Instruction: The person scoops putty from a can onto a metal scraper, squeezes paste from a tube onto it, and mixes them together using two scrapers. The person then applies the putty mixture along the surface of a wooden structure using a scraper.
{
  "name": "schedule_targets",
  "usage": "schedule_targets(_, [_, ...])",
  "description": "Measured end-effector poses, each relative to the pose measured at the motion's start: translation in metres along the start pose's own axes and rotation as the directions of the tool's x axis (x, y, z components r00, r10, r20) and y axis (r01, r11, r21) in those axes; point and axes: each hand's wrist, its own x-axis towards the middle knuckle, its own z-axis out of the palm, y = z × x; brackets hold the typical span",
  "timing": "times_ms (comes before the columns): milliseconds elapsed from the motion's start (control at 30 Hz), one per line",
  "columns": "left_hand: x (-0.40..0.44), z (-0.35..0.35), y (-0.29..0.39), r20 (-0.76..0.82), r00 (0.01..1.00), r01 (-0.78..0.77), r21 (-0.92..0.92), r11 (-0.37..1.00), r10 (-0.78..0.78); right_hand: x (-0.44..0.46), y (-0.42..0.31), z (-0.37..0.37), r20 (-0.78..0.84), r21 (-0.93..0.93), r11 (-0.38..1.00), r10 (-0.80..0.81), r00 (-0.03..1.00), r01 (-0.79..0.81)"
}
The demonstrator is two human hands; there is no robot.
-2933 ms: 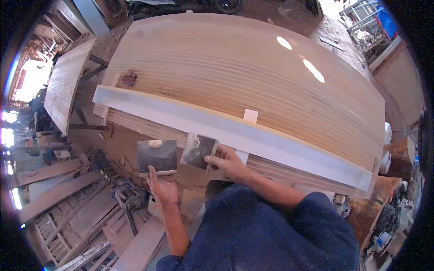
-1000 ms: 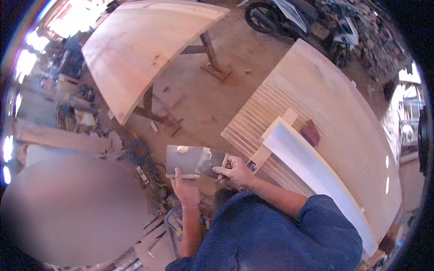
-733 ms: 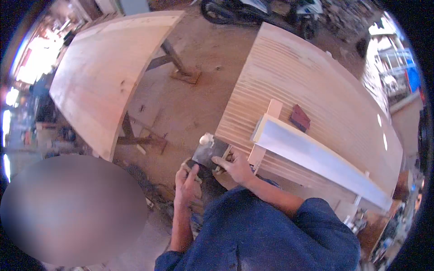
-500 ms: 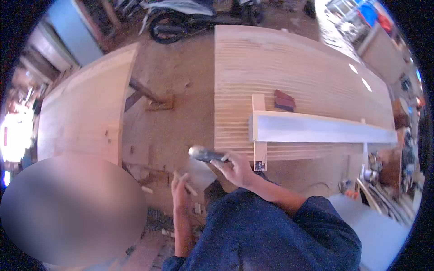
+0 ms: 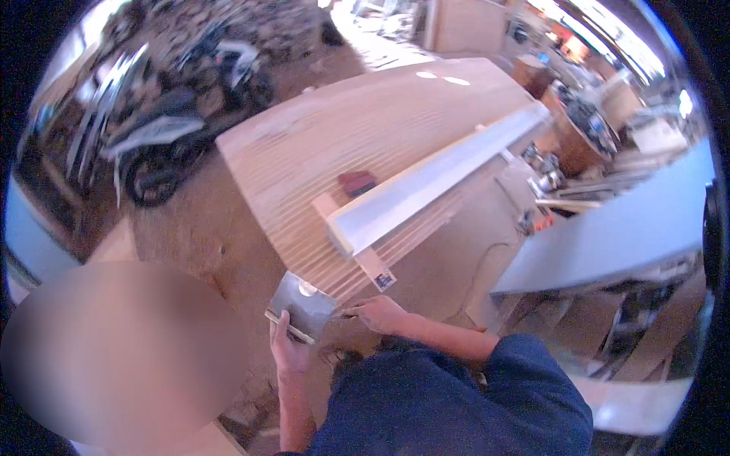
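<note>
My left hand [image 5: 289,351] is closed on the wooden strip along the near edge of a flat, grey putty scraper [image 5: 310,308], its thumb on top. A whitish blob [image 5: 306,289] shows near the scraper's far edge. Just to the right, my right hand [image 5: 382,314] is closed, its fingers pinched around a thin, dark tool [image 5: 346,312] that points toward the scraper. Blur hides what kind of tool it is. Beyond both hands lies a large ribbed wooden panel [image 5: 304,152].
A long white board [image 5: 433,186] rests across the panel on a wood strip [image 5: 374,267]. Near it sits a dark red block [image 5: 357,183]. A motorbike [image 5: 175,137] stands at upper left. A pale sheet [image 5: 608,220] is on the right. A blurred oval covers the lower left.
The view has swung to the right. The scraper now faces up in my left hand. My right hand has moved beside it; the dark, pale-tipped object it held is no longer clearly seen.
</note>
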Motion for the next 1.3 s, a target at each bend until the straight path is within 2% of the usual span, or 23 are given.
schedule_targets(67, [0.006, 0.016, -0.005, 0.028, 0.999, 0.025, 0.064, 0.998, -0.027, -0.014, 0.021, 0.021, -0.228, 0.181, 0.983, 0.074, 0.971, -0.033])
schedule_targets(167, [0.005, 0.049, -0.016, 0.114, 0.993, 0.007, 0.114, 0.993, -0.021, -0.028, 0.021, 0.013, -0.301, 0.585, 0.778, 0.472, 0.829, -0.23])
schedule_targets(233, [0.02, 0.035, -0.041, 0.093, 0.988, 0.11, 0.164, 0.98, -0.127, -0.037, 0.016, 0.001, -0.318, 0.899, 0.438, 0.605, 0.73, 0.029])
schedule_targets(267, [0.029, 0.029, -0.054, 0.069, 0.982, 0.16, 0.189, 0.969, -0.176, -0.043, 0.017, 0.001, -0.29, 0.956, 0.224, 0.657, 0.696, 0.188])
schedule_targets(300, [0.029, 0.035, -0.065, 0.066, 0.973, 0.205, 0.179, 0.962, -0.22, -0.047, 0.033, 0.012, -0.195, 0.978, 0.088, 0.706, 0.681, 0.188])
schedule_targets(367, [0.024, 0.05, -0.087, 0.05, 0.949, 0.297, 0.172, 0.939, -0.31, -0.073, 0.079, 0.051, -0.293, 0.951, 0.143, 0.696, 0.656, 0.273])
schedule_targets(400, [0.027, 0.056, -0.099, 0.058, 0.947, 0.301, 0.19, 0.935, -0.317, -0.093, 0.075, 0.028, -0.108, 0.941, -0.147, 0.724, 0.681, 0.306])
schedule_targets(433, [0.022, 0.067, -0.114, 0.062, 0.944, 0.305, 0.205, 0.93, -0.323, -0.113, 0.067, 0.0, 0.08, 0.84, -0.417, 0.727, 0.682, 0.346])
schedule_targets(533, [0.009, 0.099, -0.155, 0.125, 0.901, 0.393, 0.17, 0.904, -0.416, -0.163, 0.071, -0.018, -0.005, 0.777, -0.363, 0.812, 0.583, 0.513])
schedule_targets(567, [0.016, 0.101, -0.174, 0.169, 0.869, 0.437, 0.176, 0.882, -0.464, -0.182, 0.082, -0.009, -0.116, 0.839, -0.216, 0.825, 0.553, 0.499])
schedule_targets(600, [0.017, 0.11, -0.188, 0.21, 0.834, 0.481, 0.181, 0.858, -0.511, -0.198, 0.087, -0.014, -0.091, 0.833, -0.243, 0.827, 0.556, 0.497])
schedule_targets(667, [0.015, 0.126, -0.222, 0.137, 0.838, 0.497, 0.206, 0.843, -0.528, -0.231, 0.091, -0.023, -0.027, 0.821, -0.305, 0.824, 0.567, 0.482])
schedule_targets(700, [0.011, 0.134, -0.237, 0.097, 0.84, 0.506, 0.216, 0.835, -0.534, -0.242, 0.093, -0.024, -0.032, 0.842, -0.273, 0.836, 0.548, 0.465])
schedule_targets(767, [0.013, 0.145, -0.27, 0.121, 0.787, 0.573, 0.221, 0.789, -0.605, -0.261, 0.096, -0.025, -0.045, 0.879, -0.209, 0.859, 0.51, 0.429])
schedule_targets(867, [0.003, 0.168, -0.302, 0.21, 0.72, 0.601, 0.29, 0.745, -0.662, -0.286, 0.086, -0.053, 0.124, 0.878, -0.347, 0.831, 0.543, 0.33])
schedule_targets(933, [-0.007, 0.185, -0.319, 0.266, 0.688, 0.592, 0.332, 0.735, -0.675, -0.294, 0.108, -0.028, -0.162, 0.977, 0.078, 0.879, 0.449, 0.199])
schedule_targets(1000, [-0.012, 0.197, -0.333, 0.297, 0.67, 0.583, 0.357, 0.73, -0.68, -0.302, 0.122, -0.017, -0.247, 0.967, 0.202, 0.892, 0.378, 0.155])
schedule_targets(1067, [-0.011, 0.209, -0.349, 0.282, 0.671, 0.584, 0.368, 0.724, -0.685, -0.301, 0.11, -0.05, -0.109, 0.969, 0.035, 0.949, 0.297, 0.244])
schedule_targets(1200, [-0.008, 0.245, -0.363, 0.283, 0.679, 0.583, 0.352, 0.732, -0.677, -0.297, 0.131, -0.066, -0.164, 0.963, 0.104, 0.959, 0.231, 0.248])
schedule_targets(1267, [0.003, 0.256, -0.38, 0.289, 0.638, 0.633, 0.332, 0.699, -0.714, -0.293, 0.153, -0.068, -0.227, 0.952, 0.175, 0.954, 0.198, 0.25])
schedule_targets(1300, [0.011, 0.262, -0.388, 0.294, 0.616, 0.655, 0.323, 0.683, -0.731, -0.289, 0.164, -0.073, -0.199, 0.954, 0.168, 0.974, 0.107, 0.247])
